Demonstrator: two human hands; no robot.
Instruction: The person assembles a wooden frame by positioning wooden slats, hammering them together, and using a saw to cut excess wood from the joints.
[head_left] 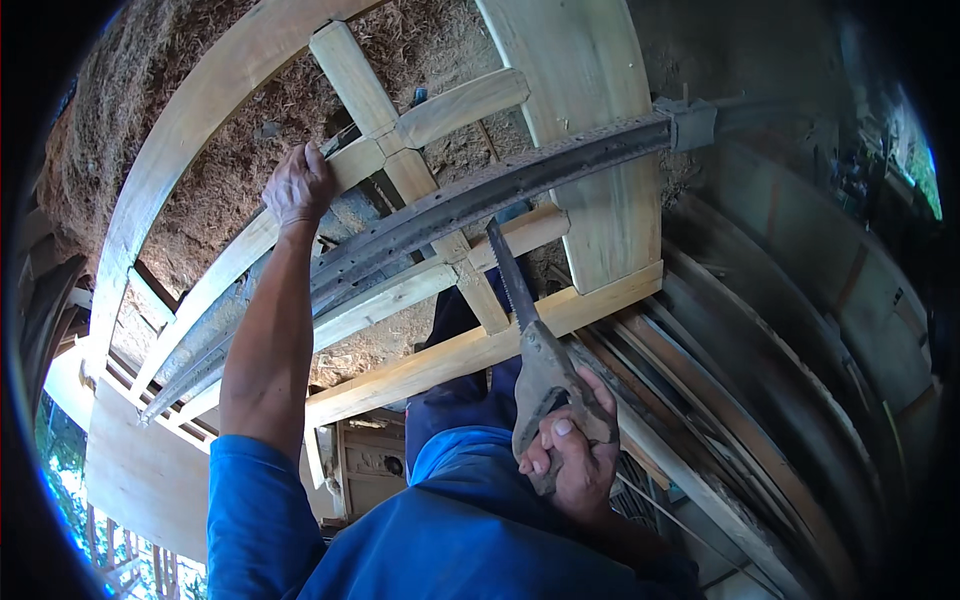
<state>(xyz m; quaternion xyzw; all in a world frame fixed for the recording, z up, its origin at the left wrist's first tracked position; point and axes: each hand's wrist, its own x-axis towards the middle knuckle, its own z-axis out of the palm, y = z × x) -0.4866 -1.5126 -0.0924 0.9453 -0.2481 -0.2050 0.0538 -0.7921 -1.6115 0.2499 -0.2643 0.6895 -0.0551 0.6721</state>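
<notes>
The handsaw, with a worn, dusty grey-brown handle and a narrow, dark toothed blade, was over the near rail of the pale wooden lattice frame. Blade contact with the frame could not be determined. The right hand gripped the handle. The left hand was curled over a frame slat. A long, perforated grey metal bar spanned the frame.
</notes>
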